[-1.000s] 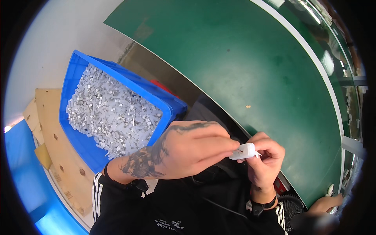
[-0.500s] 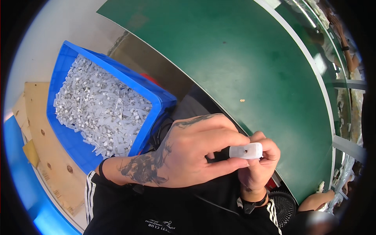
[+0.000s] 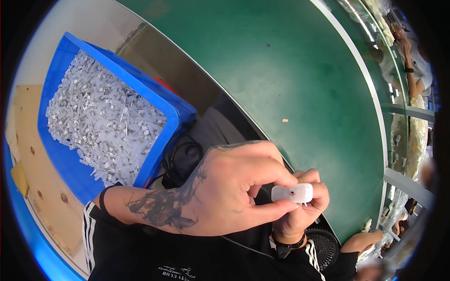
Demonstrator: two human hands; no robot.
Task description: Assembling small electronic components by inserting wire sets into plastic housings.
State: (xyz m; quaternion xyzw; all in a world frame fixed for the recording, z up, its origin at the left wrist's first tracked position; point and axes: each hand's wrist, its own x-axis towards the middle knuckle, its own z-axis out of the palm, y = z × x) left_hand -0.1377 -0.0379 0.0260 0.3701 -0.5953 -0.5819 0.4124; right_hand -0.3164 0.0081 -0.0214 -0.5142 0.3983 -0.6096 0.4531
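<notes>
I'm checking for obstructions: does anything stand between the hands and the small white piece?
Nothing visible does: the left hand pinches the white piece, and the right hand curls at its right end. The blue bin stands off left.

Parts (image 3: 105,119) in bin (image 3: 70,164) at left, table (image 3: 309,98) right of it, block (image 3: 286,193) between fingers (image 3: 274,172)

The piece (image 3: 291,192) is white plastic, smooth and faintly satiny; the parts (image 3: 105,117) look like milky, translucent plastic, with bright, shiny metal among it; the bin (image 3: 70,164) is smooth blue plastic with a soft sheen; the table (image 3: 318,93) has a smooth green top, satin rather than mirror-glossy, catching a hazy glare; the board (image 3: 47,168) is matt, knotty wood; the shirt (image 3: 211,257) is matt black cloth; the grille (image 3: 323,248) looks like ribbed black plastic; the wall (image 3: 93,23) is pale and matt.
</notes>
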